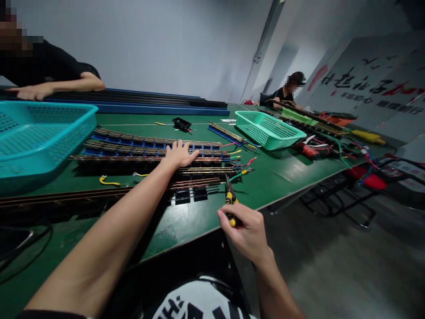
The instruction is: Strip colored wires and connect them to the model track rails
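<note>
Meanwhile left hand [179, 153] lies flat, released, on three stacked rails [146, 148]; right hand [247, 230] grasps one pair of pliers [229, 197]

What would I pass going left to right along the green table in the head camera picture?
Big turquoise plastic basket → small yellow wire piece → left hand flat on the long copper strips → yellow-handled pliers in the right hand → mint-green mesh basket.

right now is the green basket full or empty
Cannot tell: the green basket stands upright on the table, but its near wall hides most of its floor.
</note>
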`<state>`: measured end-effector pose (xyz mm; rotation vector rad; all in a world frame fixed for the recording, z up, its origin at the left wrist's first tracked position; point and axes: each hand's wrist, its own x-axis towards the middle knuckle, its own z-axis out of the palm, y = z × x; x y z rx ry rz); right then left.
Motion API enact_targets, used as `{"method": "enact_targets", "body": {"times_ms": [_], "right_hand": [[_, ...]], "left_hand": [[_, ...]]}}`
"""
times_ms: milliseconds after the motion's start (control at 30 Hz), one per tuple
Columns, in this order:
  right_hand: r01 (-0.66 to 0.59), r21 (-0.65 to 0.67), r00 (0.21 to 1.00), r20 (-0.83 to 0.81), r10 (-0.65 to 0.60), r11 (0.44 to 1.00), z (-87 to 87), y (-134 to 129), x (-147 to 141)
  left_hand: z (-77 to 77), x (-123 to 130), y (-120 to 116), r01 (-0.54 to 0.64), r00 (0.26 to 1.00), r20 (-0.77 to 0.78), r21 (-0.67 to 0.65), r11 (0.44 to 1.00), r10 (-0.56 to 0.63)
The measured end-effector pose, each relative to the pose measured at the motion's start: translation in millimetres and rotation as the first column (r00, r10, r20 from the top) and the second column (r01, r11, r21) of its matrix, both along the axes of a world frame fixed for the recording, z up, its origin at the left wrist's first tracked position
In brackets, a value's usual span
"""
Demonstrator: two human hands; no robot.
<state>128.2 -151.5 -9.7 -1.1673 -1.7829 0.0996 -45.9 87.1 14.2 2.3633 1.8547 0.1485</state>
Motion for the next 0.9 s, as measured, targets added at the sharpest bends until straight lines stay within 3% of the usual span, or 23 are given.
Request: {"method": "enact_targets", "body": {"times_ms": [167, 300, 433, 533, 667, 733, 800, 900], "right_hand": [[0.107, -0.021, 0.959, -0.263, -0.109, 0.994, -5.5, 0.3, -2.0], [0.25, -0.115, 0.808, -0.523, -0.273, 0.961, -14.2, 7.2, -3.8], [0.293, -0.137, 0.726, -0.613, -0.313, 0.946, -19.3, 4.3, 1.2], [0.346, -0.12, 0.727, -0.593, -0.347, 0.93, -11.6, -15.7, 10.1], [0.39, -0.002, 0.72, -0.623, -0.306, 0.921, 17.4, -35.0, 18.1], [0.385, 0.125, 0.692, -0.695, -0.197, 0.914, 35.4, -21.7, 17.7], [0.336, 0.165, 0.653, -0.75, -0.103, 0.927, 50.8, 11.2, 16.5], [0.135, 0.082, 0.61, -0.792, -0.017, 0.987, 63.2, 83.1, 18.9]], "left_hand": [[-2.8, -0.7, 0.3, 0.019, 1.0, -0.014, 0.01, 1.0, -0.019], [-3.4, -0.8, -0.1, 0.015, 0.999, -0.032, 0.018, 1.0, -0.014], [-2.1, -0.3, -1.2, 0.002, 0.997, -0.076, 0.03, 1.0, 0.0], [-1.1, 0.0, -2.0, -0.001, 0.996, -0.091, 0.022, 1.0, 0.003], [-0.3, 0.4, -1.9, 0.005, 0.997, -0.076, 0.01, 1.0, -0.004], [0.1, 0.6, -2.0, 0.005, 0.997, -0.077, 0.006, 1.0, -0.004], [0.3, 0.7, -2.7, -0.005, 0.996, -0.087, 0.013, 1.0, 0.006], [-0.1, 0.4, -3.6, -0.014, 0.995, -0.098, 0.037, 0.999, 0.018]]}}
